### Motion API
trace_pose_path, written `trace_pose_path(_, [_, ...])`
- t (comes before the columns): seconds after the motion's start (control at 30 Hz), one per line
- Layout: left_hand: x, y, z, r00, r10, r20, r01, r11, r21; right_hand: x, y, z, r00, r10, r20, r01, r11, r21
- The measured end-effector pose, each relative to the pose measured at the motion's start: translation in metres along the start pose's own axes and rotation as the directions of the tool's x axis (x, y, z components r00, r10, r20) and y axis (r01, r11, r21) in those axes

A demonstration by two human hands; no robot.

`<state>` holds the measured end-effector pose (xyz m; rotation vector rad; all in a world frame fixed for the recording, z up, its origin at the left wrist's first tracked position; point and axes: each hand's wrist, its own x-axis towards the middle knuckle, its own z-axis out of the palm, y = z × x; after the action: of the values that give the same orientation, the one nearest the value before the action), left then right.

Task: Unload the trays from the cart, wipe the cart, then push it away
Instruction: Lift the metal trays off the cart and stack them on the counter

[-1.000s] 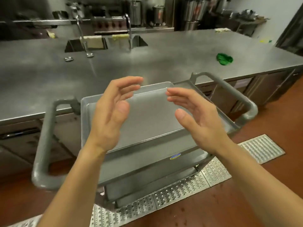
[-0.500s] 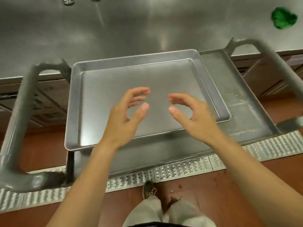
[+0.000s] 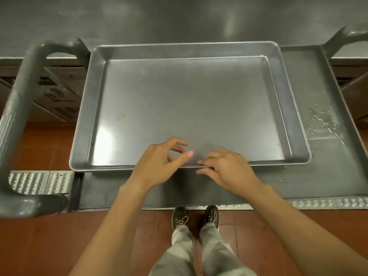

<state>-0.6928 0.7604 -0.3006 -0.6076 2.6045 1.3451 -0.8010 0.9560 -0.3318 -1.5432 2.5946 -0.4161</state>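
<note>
right grip (image 3: 223, 166) pinching the tray (image 3: 189, 108) near rim, prob to lift it | left grip (image 3: 161, 162) open, hovering | cart (image 3: 310, 176) top wet, unwiped

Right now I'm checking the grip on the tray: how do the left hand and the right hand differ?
The right hand lies flat on the tray's near rim, fingers touching the edge; the left hand is curled, thumb and fingers apart, and seems to hover above the rim. The right hand points left along the rim; the left hand points right. Both are bare, at the near edge's middle.
</note>
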Motion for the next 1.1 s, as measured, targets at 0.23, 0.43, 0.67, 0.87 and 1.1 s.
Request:
trace_pose_path(0.23, [-0.012,0.028,-0.039,0.979,0.204,0.001,-0.186,0.888,0.421,0.003,-0.017,-0.047,0.972,-0.102,-0.21,0.083,0.992,-0.097])
trace_pose_path(0.43, [-0.032,0.095,-0.131,0.767,0.552,-0.328,-0.078,0.588,0.805,0.047,-0.026,-0.174,0.826,-0.194,-0.529,-0.004,0.937,-0.349])
trace_pose_path(0.67, [-0.011,0.145,-0.174,0.483,0.716,-0.504,-0.031,0.589,0.807,0.092,-0.027,-0.244,0.67,-0.261,-0.695,-0.094,0.899,-0.429])
trace_pose_path(0.87, [-0.032,0.189,-0.197,0.191,0.868,-0.458,-0.071,0.477,0.876,0.068,-0.037,-0.297,0.544,-0.338,-0.768,-0.132,0.87,-0.476])
trace_pose_path(1.1, [-0.045,0.256,-0.183,0.068,0.923,-0.379,-0.171,0.385,0.907,0.003,-0.036,-0.353,0.502,-0.367,-0.783,-0.249,0.806,-0.537])
